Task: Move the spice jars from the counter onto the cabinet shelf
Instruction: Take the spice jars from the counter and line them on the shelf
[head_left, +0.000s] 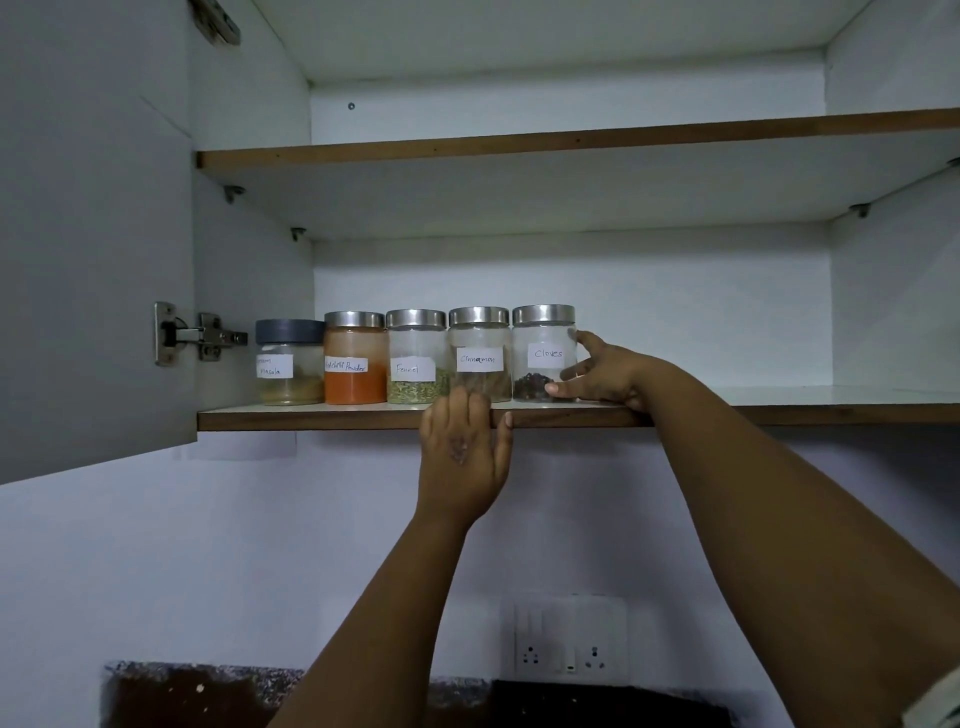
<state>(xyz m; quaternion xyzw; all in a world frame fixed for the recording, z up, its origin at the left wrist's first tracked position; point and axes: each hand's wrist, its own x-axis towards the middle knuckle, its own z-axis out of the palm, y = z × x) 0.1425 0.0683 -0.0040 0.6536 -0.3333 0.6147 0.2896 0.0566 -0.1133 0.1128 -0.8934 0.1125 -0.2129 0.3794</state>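
Several labelled spice jars stand in a row on the lower cabinet shelf: a grey-lidded masala jar, then steel-lidded red chilli powder, fennel, cinnamon and cloves. My right hand wraps the right side of the cloves jar, thumb at its base and fingers behind it. My left hand rests on the shelf's front edge below the cinnamon jar, fingers lying over the lip and touching that jar's base, holding nothing.
The cabinet door stands open at the left with its hinge showing. An upper shelf spans above. A wall socket panel and the dark countertop lie below.
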